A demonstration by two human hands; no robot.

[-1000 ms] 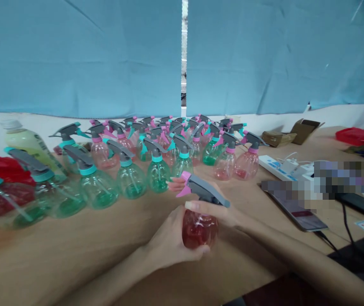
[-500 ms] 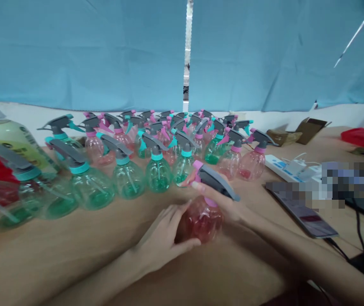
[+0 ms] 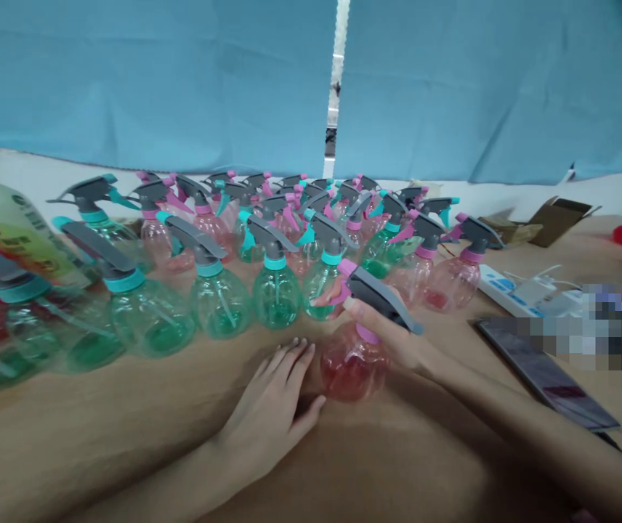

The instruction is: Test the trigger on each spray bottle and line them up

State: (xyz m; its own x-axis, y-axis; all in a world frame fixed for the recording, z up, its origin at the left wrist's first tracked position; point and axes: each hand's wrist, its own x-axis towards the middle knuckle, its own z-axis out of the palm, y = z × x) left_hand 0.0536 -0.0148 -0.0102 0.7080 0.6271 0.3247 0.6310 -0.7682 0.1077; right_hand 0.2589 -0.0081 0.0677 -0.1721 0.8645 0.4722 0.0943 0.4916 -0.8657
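Note:
A red spray bottle (image 3: 355,365) with a pink collar and a grey-and-pink trigger head stands on the table in front of me. My right hand (image 3: 384,330) is wrapped round its neck and trigger, with fingers by the pink nozzle end. Just left of the bottle, my left hand (image 3: 278,392) lies open, fingers spread and apart from it. Beyond my hands is a front row of green spray bottles, among them a green spray bottle (image 3: 277,296) with a turquoise collar. Red liquid shows through the held bottle's clear wall.
Several pink and green spray bottles crowd the back, including a pink spray bottle (image 3: 455,280) at right. A large labelled bottle (image 3: 17,225) stands far left. On the right are a phone (image 3: 545,374), a power strip (image 3: 501,290) and an open cardboard box (image 3: 559,219). A blue curtain (image 3: 180,87) hangs behind.
My left hand has come away from the red spray bottle, moving slightly left. My right hand keeps its grip on the bottle. The camera view has shifted a little.

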